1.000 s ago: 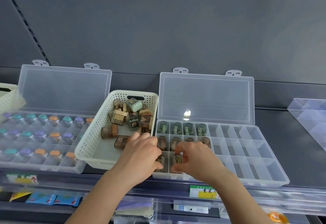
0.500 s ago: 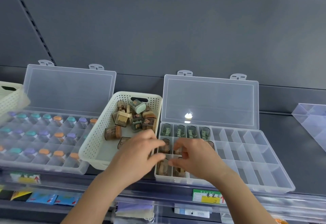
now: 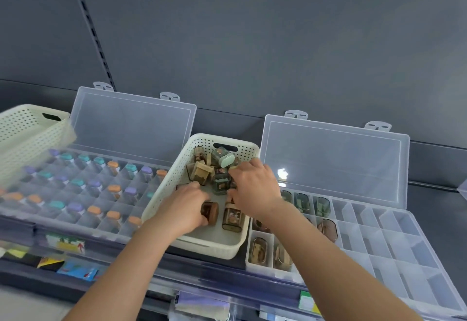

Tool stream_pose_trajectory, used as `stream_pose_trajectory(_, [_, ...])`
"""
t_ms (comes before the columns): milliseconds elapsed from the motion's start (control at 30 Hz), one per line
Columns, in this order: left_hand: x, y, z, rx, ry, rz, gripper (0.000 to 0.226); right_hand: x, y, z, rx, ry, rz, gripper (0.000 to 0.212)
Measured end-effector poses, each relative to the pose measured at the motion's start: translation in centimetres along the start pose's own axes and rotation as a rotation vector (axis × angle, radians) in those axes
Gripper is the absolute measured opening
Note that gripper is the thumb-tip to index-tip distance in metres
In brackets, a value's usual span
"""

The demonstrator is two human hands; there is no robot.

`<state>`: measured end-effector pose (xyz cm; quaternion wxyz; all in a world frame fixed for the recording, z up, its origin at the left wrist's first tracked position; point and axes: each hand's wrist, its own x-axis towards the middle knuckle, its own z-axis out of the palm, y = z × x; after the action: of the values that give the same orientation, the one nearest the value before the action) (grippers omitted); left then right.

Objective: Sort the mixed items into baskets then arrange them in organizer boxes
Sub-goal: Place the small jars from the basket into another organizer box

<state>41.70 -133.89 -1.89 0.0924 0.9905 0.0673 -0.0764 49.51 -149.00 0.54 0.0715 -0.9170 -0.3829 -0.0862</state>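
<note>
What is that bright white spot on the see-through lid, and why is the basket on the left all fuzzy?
Head view: the white spot is glare, light bouncing off the right box's clear lid; head view: the left basket and capped bottles beside it are smeared by blur, while the middle basket looks sharper.

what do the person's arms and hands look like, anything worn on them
Both arms are bare as far up as the head view shows: no sleeve or cuff reaches the left forearm or the right forearm. The left hand and right hand wear no gloves, and no watch, bracelet or ring shows on the sides in view.
</note>
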Motion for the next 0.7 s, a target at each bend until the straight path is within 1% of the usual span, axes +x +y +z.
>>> stream_pose_trajectory(133, [0.2, -0.4, 0.3, -0.001, -0.008, 0.011, 0.040, 1.9, -0.1, 1.3, -0.156, -0.133, 0.040, 0.027])
stream_pose_trajectory(233, [-0.1, -0.7, 0.1, -0.043, 0.021, 0.028, 0.043, 2.3, 0.1, 1.5, -0.129, -0.130, 0.051, 0.027])
stream_pose_trajectory(333, [-0.6, -0.8, -0.6, -0.197, 0.057, 0.036, 0.047, 1.9, 0.3, 0.7, 0.076, -0.057, 0.080, 0.036])
stream_pose_trajectory(467, [-1.3, -0.2, -1.9, -0.383, 0.121, 0.088, 0.056, 0.0, 0.8, -1.0, 0.407, 0.062, 0.218, 0.046])
stream_pose_trajectory(600, [-2.0, 1.1, -2.6, -0.475, 0.179, 0.159, 0.057, -2.7, 1.8, -2.1, 0.595, 0.133, 0.298, 0.043])
stream_pose_trajectory(700, [-3.0, 2.8, -2.8, -0.547, 0.241, 0.213, 0.055, -5.2, 2.3, -2.9, 0.664, 0.170, 0.335, 0.039])
